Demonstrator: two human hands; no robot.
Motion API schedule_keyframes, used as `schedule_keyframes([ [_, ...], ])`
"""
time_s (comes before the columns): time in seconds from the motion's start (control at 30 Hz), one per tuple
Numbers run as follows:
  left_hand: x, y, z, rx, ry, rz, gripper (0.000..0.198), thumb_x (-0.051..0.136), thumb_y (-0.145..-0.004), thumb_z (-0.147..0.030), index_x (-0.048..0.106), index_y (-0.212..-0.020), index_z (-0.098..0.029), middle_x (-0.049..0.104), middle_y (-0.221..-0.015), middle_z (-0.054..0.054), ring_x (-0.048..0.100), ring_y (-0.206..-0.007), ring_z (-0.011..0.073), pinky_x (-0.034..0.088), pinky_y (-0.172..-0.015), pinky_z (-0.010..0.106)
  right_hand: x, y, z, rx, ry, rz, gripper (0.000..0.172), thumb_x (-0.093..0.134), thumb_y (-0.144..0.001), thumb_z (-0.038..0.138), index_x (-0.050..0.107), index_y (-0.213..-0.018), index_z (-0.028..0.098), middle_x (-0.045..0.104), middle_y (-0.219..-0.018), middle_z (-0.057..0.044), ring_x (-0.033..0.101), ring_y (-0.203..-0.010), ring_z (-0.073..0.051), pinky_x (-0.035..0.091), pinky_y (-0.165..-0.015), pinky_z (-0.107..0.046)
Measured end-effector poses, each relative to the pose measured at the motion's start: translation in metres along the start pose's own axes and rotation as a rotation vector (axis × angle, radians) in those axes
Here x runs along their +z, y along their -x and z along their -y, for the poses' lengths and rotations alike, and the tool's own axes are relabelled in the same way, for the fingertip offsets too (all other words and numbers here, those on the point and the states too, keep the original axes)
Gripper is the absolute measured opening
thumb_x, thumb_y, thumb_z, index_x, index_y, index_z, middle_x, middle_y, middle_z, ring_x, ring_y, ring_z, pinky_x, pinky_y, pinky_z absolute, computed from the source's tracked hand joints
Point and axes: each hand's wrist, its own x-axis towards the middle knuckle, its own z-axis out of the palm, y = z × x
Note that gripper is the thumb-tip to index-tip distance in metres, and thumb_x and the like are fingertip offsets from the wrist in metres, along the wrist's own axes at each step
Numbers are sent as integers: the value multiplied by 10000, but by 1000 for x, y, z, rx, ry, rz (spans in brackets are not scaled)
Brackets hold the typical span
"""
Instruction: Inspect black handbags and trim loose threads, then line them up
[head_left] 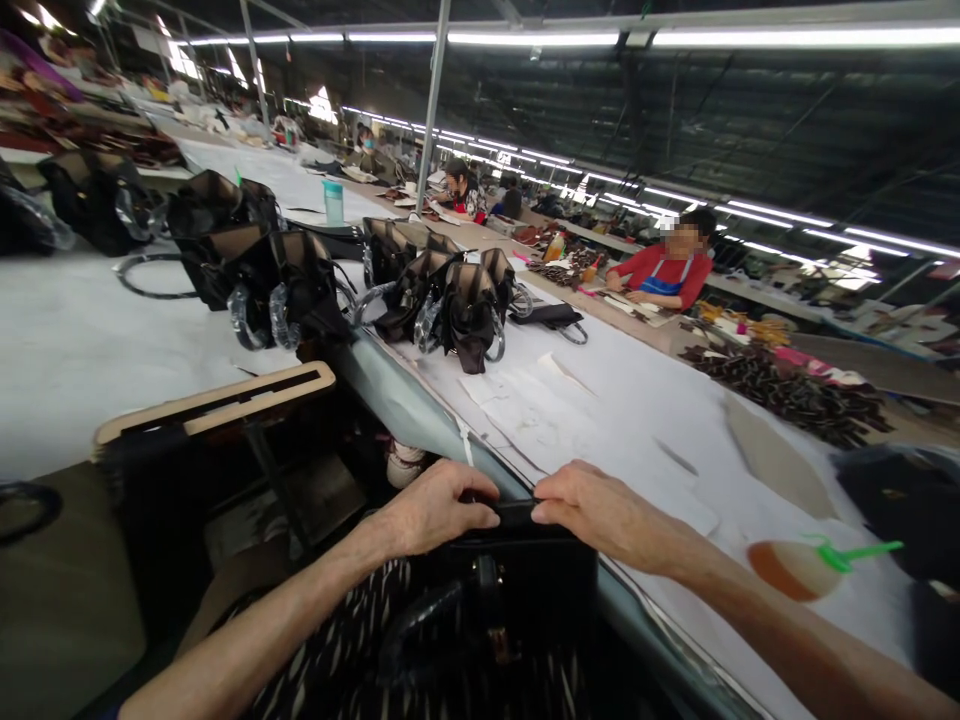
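A black handbag (540, 590) hangs in front of my body, at the edge of the white table. Its upper rim is pinched between thumb and fingers of my left hand (442, 508). A short way to the right, my right hand (592, 510) pinches the same rim. Between the two hands a dark strip of the edge shows. On the bag's front are a curved handle (427, 620) and a metal clasp (499, 640). The lower part of the bag merges with my dark patterned clothing, so its outline there is hard to make out.
Several black handbags (469, 310) with wrapped handles stand on the white table (540, 420). A bottle of amber liquid with a green nozzle (795, 570) lies to the right. At left is a wood-edged frame (217, 405). A teal cup (334, 203) and a person in red (697, 275) are farther back.
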Motion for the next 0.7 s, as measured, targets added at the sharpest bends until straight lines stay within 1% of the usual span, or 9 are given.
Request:
schedule_keyframes([
  [0.17, 7, -7, -5, 108, -107, 20, 179, 581, -732, -321, 682, -766, -177, 551, -609, -50, 486, -595, 103, 326, -541, 185, 3, -2, 0, -10, 16, -15, 299, 435, -823, 306, 465, -558, 171, 529, -621, 11, 488, -644, -123, 295, -547, -223],
  [0.3, 18, -11, -3, 130, -282, -73, 206, 630, -701, -370, 633, -635, -174, 460, -504, -60, 429, -527, 95, 269, -496, 198, 7, -4, -1, -22, 52, -41, 269, 446, -829, 280, 528, -594, 177, 581, -658, -8, 519, -719, -148, 324, -615, -238],
  [0.4, 26, -15, 2, 140, -357, -147, 237, 605, -722, -376, 597, -600, -173, 443, -501, -54, 412, -513, 92, 247, -496, 208, 9, -5, -1, -46, 81, -49, 272, 437, -837, 272, 547, -608, 176, 606, -676, -21, 534, -732, -158, 332, -631, -248],
  [0.53, 31, -16, 4, 166, -334, -174, 229, 518, -775, -269, 553, -572, -168, 387, -499, -57, 372, -502, 78, 240, -506, 205, 8, -4, 0, -86, 120, -46, 278, 423, -847, 265, 545, -615, 173, 614, -677, -25, 544, -737, -161, 338, -644, -252],
  [0.7, 30, -14, -1, 135, -223, -130, 254, 502, -759, -235, 467, -520, -155, 319, -489, -60, 337, -494, 67, 232, -485, 192, 8, -5, 0, -145, 142, -31, 285, 425, -850, 248, 519, -591, 175, 593, -635, -2, 531, -705, -144, 330, -643, -243],
])
